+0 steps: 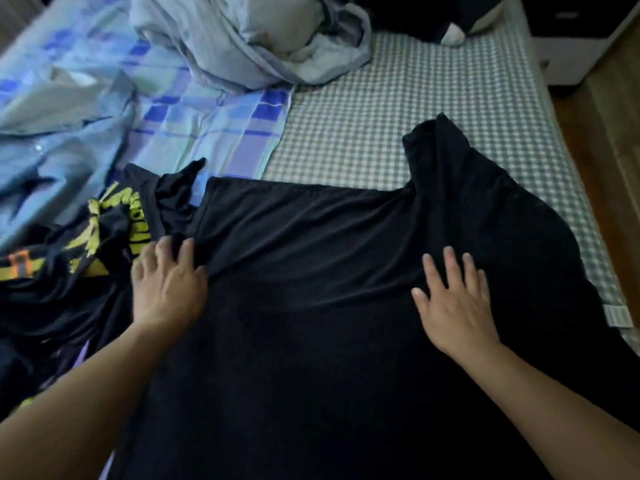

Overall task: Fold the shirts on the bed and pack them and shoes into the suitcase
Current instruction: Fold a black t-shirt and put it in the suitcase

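**op:** ok so from my remote seat, going left to right: far left there's a light blue shirt [52, 143] crumpled on the plaid blue sheet [214, 133]. Below that sits a bunched-up black shirt with yellow print [104, 233], and it's right against the left edge of the one I'm working on, so that side is crowded.

**reply:** what are the hands doing?

**op:** left hand [166, 282] is on the left edge of the plain black shirt [311, 306], fingers curled a bit and pinching a fold of the fabric where it meets the printed one. Right hand [453, 299] lies flat on the cloth, fingers straight and spread, just pressing down, holding nothing.

**reply:** and the shirt itself?

**op:** spread across the near half of the bed, hem toward the far side, one sleeve [436, 147] sticking up and away at the right. Some wrinkles run between the two hands.

**reply:** room to move?

**op:** decent. Beyond the hem there's bare checked mattress cover [381, 109], with a rumpled grey-blue duvet [249, 39] heaped further back. On the right the shirt reaches almost to the mattress edge, then it's wooden floor [609, 140] and a white cabinet [571, 53] at the top corner. Can't see any suitcase or shoes from here.
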Available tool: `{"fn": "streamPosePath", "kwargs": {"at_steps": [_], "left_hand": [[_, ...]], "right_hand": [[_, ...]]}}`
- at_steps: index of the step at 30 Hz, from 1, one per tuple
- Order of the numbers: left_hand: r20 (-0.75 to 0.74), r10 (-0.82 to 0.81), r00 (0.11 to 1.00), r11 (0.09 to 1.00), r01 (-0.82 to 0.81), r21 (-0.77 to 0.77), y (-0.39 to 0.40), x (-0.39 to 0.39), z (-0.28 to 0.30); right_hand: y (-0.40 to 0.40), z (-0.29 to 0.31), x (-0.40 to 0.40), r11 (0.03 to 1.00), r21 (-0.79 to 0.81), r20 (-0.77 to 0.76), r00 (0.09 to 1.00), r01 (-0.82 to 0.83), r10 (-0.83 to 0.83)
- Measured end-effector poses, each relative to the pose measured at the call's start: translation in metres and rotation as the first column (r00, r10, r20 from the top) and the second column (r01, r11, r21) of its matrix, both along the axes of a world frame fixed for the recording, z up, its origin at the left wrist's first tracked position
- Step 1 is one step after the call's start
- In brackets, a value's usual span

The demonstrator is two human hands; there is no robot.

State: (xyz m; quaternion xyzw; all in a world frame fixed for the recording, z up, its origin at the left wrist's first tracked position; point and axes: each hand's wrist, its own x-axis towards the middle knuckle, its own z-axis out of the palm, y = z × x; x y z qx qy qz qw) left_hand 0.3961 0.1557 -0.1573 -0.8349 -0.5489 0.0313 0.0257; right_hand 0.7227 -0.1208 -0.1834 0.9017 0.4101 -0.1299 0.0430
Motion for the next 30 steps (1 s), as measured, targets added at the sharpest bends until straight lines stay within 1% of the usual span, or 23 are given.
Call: {"fn": "streamPosePath", "kwargs": {"at_steps": [1, 3, 4, 6, 9, 11, 14, 16, 18, 19, 20, 21, 23, 25, 28, 30], "left_hand": [[0.015, -0.106, 0.994, 0.994, 0.106, -0.006, 0.021, 0.016, -0.001], [0.035, -0.256, 0.966, 0.965, 0.258, -0.045, 0.062, 0.052, -0.007], [0.033, -0.309, 0.951, 0.950, 0.310, -0.044, 0.082, 0.069, -0.013], [0.029, -0.354, 0.935, 0.934, 0.355, -0.034, 0.122, 0.091, -0.022], [0.083, -0.310, 0.947, 0.949, 0.314, -0.034, 0.163, 0.097, -0.027], [0.130, -0.277, 0.952, 0.957, 0.285, -0.048, 0.178, 0.091, -0.029], [0.217, -0.267, 0.939, 0.953, 0.291, -0.087, 0.188, 0.087, -0.026], [0.247, -0.277, 0.928, 0.948, 0.306, -0.087, 0.195, 0.091, -0.026], [0.243, -0.300, 0.923, 0.943, 0.325, -0.072, 0.199, 0.095, -0.027], [0.254, -0.296, 0.921, 0.945, 0.321, -0.063, 0.199, 0.095, -0.027], [0.274, -0.276, 0.921, 0.952, 0.301, -0.052, 0.198, 0.096, -0.025], [0.293, -0.234, 0.927, 0.965, 0.258, -0.048, 0.195, 0.095, -0.022], [0.322, -0.142, 0.936, 0.984, 0.168, -0.057, 0.192, 0.091, -0.014], [0.327, -0.083, 0.941, 0.993, 0.108, -0.057, 0.189, 0.086, -0.003], [0.250, -0.059, 0.966, 0.997, 0.068, -0.030, 0.194, 0.083, 0.015], [0.199, -0.081, 0.977, 0.996, 0.089, -0.031, 0.201, 0.085, 0.021]], "right_hand": [[0.020, -0.002, -0.004, 0.998, 0.034, -0.005, 0.998, -0.056, 0.056], [0.055, -0.008, -0.004, 0.990, 0.066, -0.031, 0.992, -0.121, 0.124], [0.068, -0.013, 0.000, 0.990, 0.057, -0.033, 0.991, -0.128, 0.130], [0.083, -0.021, 0.009, 0.993, 0.078, -0.048, 0.995, -0.087, 0.091], [0.096, -0.015, 0.022, 0.964, 0.241, -0.049, 0.993, 0.114, -0.105], [0.110, -0.010, 0.035, 0.955, 0.273, 0.005, 0.993, 0.115, -0.121], [0.143, 0.001, 0.069, 0.980, 0.199, 0.056, 0.998, 0.026, -0.037], [0.164, 0.006, 0.095, 0.988, 0.119, 0.141, 0.986, -0.102, 0.085], [0.177, 0.012, 0.116, 0.972, -0.043, 0.255, 0.939, -0.229, 0.232], [0.178, 0.016, 0.123, 0.956, -0.119, 0.308, 0.905, -0.270, 0.294], [0.177, 0.021, 0.130, 0.945, -0.157, 0.348, 0.880, -0.286, 0.324], [0.175, 0.024, 0.135, 0.946, -0.144, 0.377, 0.868, -0.291, 0.324], [0.170, 0.028, 0.139, 0.969, -0.044, 0.413, 0.879, -0.243, 0.239], [0.176, 0.030, 0.134, 0.986, 0.006, 0.436, 0.888, -0.168, 0.148], [0.201, 0.028, 0.128, 0.992, -0.024, 0.434, 0.893, -0.120, 0.119], [0.217, 0.022, 0.126, 0.994, -0.065, 0.413, 0.904, -0.093, 0.112]]}}
